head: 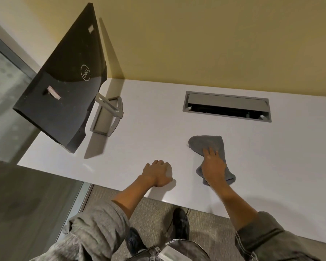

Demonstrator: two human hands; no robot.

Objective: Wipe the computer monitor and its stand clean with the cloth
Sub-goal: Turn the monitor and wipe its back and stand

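On smooth white desk (139, 129), right hand (213, 164) presses crumpled grey cloth (207, 144).

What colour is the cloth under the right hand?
Grey, plain; the cloth shows best in the head view.

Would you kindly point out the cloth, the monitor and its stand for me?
cloth (207, 143): head view, on its upper folded part, beyond the fingers.
monitor (64, 91): head view, on its black back panel.
stand (106, 117): head view, on its grey base.

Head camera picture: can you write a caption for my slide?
Right hand presses the gray cloth on the white desk, left hand beside it, monitor waiting.
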